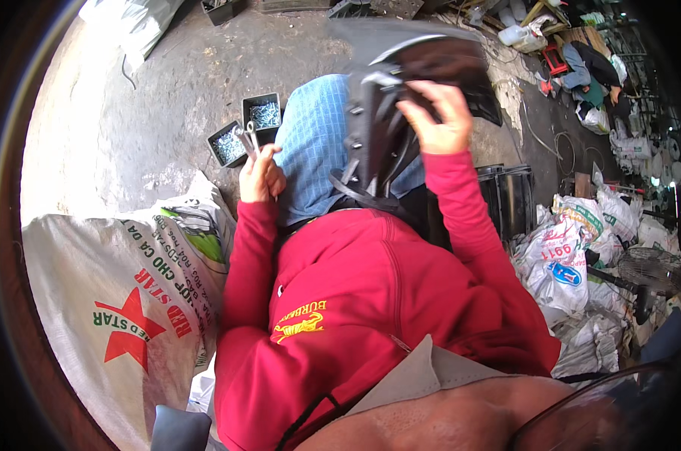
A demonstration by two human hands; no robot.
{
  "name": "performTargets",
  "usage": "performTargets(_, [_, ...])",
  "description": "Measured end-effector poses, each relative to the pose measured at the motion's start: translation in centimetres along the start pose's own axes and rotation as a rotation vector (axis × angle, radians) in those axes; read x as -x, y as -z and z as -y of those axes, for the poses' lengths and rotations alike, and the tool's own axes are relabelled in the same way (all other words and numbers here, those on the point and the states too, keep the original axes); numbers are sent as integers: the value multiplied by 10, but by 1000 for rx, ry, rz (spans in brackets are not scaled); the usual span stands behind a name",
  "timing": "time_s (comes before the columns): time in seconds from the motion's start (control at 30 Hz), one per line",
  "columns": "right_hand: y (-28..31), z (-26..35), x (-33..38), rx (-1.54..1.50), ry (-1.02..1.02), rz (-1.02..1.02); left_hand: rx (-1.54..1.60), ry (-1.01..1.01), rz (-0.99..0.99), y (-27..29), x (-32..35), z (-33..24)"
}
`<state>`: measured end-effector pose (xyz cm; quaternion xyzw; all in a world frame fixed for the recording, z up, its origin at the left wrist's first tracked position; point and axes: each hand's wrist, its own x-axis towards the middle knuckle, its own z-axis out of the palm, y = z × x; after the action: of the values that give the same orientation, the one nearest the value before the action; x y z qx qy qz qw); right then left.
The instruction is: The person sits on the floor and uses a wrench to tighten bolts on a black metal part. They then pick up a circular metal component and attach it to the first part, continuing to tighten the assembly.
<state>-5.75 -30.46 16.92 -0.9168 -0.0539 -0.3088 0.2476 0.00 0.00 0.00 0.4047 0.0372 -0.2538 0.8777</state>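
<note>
My right hand (444,120) grips a black moulded plastic part (374,128) with a broad curved flap (449,64). It hangs over my lap, and its far end is smeared by motion. My left hand (262,177) is closed around slim metal tools that look like wrenches (252,135), with their ends pointing up and away from me. Just beyond that hand stand two small black bins, one of screws (265,115) and the other of screws or bolts (229,145). A blue checked cloth (314,135) covers my left thigh.
A large white printed sack (122,301) stands close at my left. Black plastic parts (514,199) are stacked to my right, with white sacks (562,255) and a fan (648,270) beyond. Another person (592,71) works at the far right. Cables (562,146) lie on the floor.
</note>
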Motion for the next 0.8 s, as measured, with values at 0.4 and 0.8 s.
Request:
performTargets(0.4, [-9, -4, 90, -1512, -865, -439, 296, 56, 238, -76, -31, 8])
performTargets(0.8, [-54, -66, 119, -1441, -1258, 73, -183, -160, 272, -75, -54, -40])
